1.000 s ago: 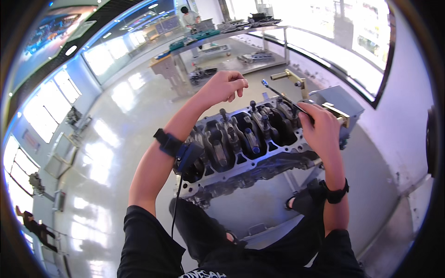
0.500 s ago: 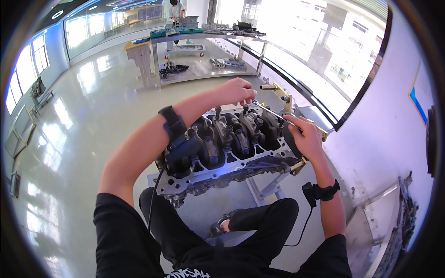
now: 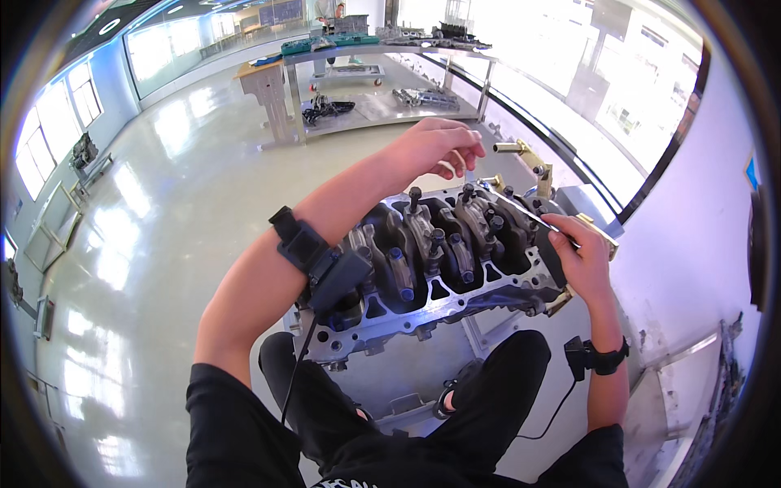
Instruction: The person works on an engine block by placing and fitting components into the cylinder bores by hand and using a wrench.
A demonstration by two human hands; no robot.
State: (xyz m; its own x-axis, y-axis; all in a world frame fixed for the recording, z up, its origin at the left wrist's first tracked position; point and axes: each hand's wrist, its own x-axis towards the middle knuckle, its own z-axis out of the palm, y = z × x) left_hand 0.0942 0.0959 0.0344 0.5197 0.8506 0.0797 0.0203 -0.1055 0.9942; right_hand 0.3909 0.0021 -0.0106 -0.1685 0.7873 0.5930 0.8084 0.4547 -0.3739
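Observation:
An engine block [image 3: 443,302] stands in front of me on a stand, its underside up, with bearing caps [image 3: 420,218] and several dark bolts [image 3: 437,237] standing proud of them. My right hand [image 3: 584,256] is closed around the near end of a long silver wrench [image 3: 525,210] at the block's right side. The wrench slants over the block, and its far end sits by the far right edge. My left hand [image 3: 446,149] hovers above that far edge, apart from the wrench, its fingers loosely bent and spread with nothing visible in them.
Brass-coloured stand arms [image 3: 533,163] rise at the block's right end, close to the wrench. Beyond is a metal workbench [image 3: 390,55] with engine parts and green cases. A white wall and windows border the right. Cables hang from dark bands [image 3: 303,244] on my forearms.
My left hand has lifted off the wrench's far end and its fingers have spread. My right hand keeps its hold on the wrench. The whole view has shifted slightly.

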